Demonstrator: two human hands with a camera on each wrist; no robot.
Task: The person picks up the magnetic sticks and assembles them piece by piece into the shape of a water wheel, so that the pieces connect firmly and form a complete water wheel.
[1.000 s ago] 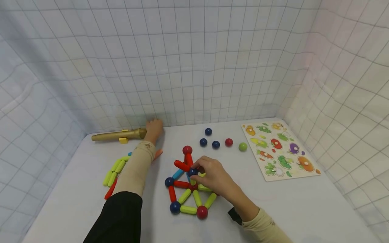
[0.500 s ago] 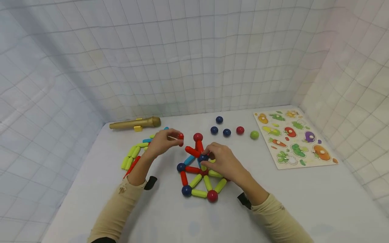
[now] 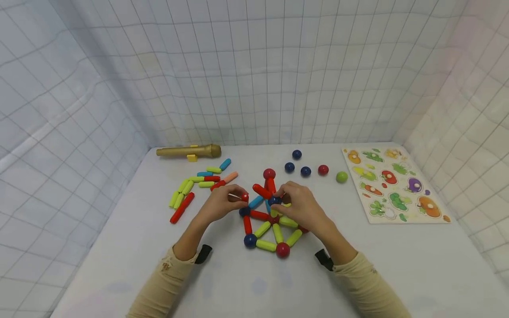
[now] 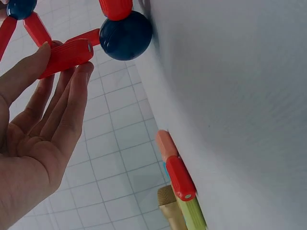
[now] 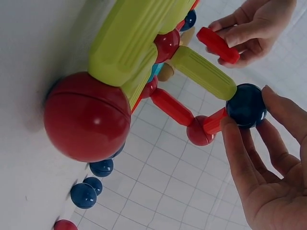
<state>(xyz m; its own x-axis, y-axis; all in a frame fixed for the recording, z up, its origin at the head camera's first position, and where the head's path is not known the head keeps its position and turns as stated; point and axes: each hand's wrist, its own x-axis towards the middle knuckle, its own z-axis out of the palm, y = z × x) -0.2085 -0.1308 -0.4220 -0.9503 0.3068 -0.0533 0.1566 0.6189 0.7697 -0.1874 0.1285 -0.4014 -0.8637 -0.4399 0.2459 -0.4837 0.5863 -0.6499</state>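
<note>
Fingers and thumb of the left hand (image 3: 220, 204) are nearly together, pinching a short red ridged plastic rod (image 4: 69, 55) whose pale-spotted end sticks out past the fingertips. Just below them sits a glossy dark blue ball (image 4: 125, 36) with other red rods joined to it; whether the pinched rod touches it, I cannot tell.

Right of these, the fingers of the right hand (image 3: 302, 205) are parted and curl round a second dark blue ball (image 5: 246, 106), gripping it above the surface (image 3: 222, 282). From that ball a yellow-green rod (image 5: 204, 73) runs down to a red ball (image 5: 168, 45), and a red upper rod (image 3: 262, 191) slants out toward the left fingers. Below both sets of fingers spreads the rest of the ball-and-rod frame, with a near red ball (image 3: 282, 250) at its front corner.

Left of and beyond the left fingers lie loose coloured rods (image 3: 188, 188) and a gold microphone (image 3: 200, 151). Beyond the right fingers are loose balls, one of them a green ball (image 3: 341, 177); farther right lies a vegetable puzzle board (image 3: 397, 217).
</note>
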